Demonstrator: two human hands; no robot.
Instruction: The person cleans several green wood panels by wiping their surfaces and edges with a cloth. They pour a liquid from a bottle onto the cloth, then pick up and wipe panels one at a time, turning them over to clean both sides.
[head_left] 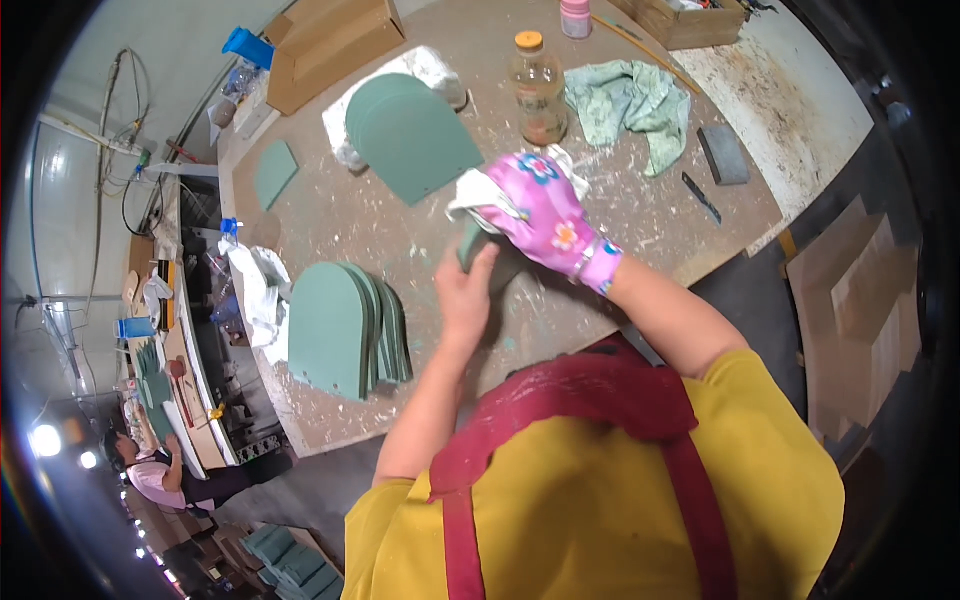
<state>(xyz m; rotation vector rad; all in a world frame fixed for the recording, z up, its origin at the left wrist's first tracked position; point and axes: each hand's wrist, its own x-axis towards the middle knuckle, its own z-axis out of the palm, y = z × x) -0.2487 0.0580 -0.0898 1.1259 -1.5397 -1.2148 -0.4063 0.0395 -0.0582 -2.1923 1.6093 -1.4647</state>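
My bare left hand grips the edge of a green arch-shaped board, mostly hidden between both hands. My right hand, in a pink flowered glove, presses a white rag against that board. A stack of several green arched boards lies to the left of my hands. Another stack of green arched boards lies farther back on the table.
The paint-spattered brown table also carries a plastic bottle with an orange cap, a crumpled green cloth, a grey block, a small green piece and wooden boxes. Another person sits at lower left.
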